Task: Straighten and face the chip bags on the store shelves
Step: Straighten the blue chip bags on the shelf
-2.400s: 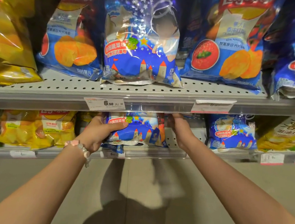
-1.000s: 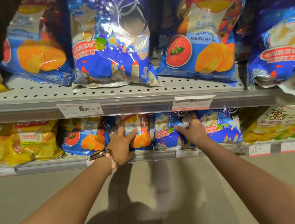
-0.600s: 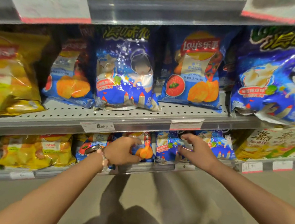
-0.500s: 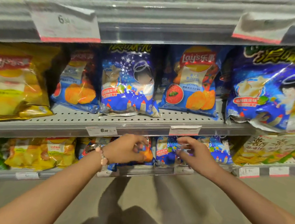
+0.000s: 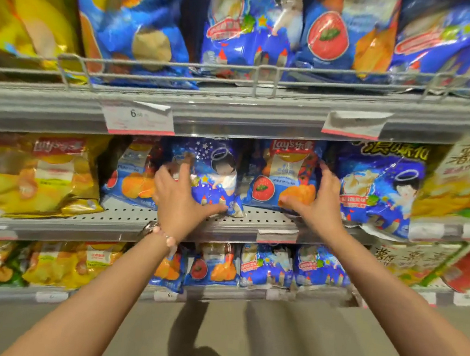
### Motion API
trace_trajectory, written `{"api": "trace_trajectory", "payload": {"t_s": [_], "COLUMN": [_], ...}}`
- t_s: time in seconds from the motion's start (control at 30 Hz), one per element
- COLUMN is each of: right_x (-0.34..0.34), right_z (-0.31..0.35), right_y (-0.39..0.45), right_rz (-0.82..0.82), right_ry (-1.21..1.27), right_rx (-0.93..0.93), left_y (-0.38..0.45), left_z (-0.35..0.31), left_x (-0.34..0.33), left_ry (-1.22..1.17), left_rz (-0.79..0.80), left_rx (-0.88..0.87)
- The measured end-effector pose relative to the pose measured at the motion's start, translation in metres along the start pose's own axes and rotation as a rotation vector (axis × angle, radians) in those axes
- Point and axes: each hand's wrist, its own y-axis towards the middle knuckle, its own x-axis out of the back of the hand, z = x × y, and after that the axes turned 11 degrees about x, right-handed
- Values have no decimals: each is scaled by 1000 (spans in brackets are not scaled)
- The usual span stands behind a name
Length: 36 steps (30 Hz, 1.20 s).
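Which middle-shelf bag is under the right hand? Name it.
The Lay's tomato bag: the right hand cups its right edge, while the left hand rests on the neighbouring angel-print bag.

Blue chip bags (image 5: 285,178) stand upright, facing front.

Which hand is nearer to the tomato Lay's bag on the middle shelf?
The right hand: its spread fingers lie on the tomato Lay's bag, along its right edge. The left hand is one bag over, on the starry blue bag.
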Motion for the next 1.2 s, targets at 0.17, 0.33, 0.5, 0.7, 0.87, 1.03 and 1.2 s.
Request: {"api": "trace_trajectory", "payload": {"t_s": [0.17, 0.33, 0.5, 0.7, 0.87, 1.03, 1.2], "right_x": [-3, -3, -7, -9, -6, -2, -2], "right_z": [-6, -4, -4, -4, 3, 9, 19], "right_y": [10, 13, 11, 7, 6, 8, 14], "right_rz": [50, 83, 33, -42, -38, -21, 17], "right_ry": [148, 227, 262, 295, 310, 279, 240], "right_rx": [-99, -220, -230, -163, -134, -110, -97], "left_y": [9, 17, 18, 23, 21, 21, 19], "left_z": [0, -1, -3, 5, 2, 5, 21], "left_x": [-7, -9, -9, -10, -9, -1, 19], "left_ry": [-132, -202, -239, -485, -461, -553, -750], "left_rz": [150, 130, 114, 102, 144, 167, 194], "left_rx": [124, 165, 194, 275, 246, 274, 365]}}
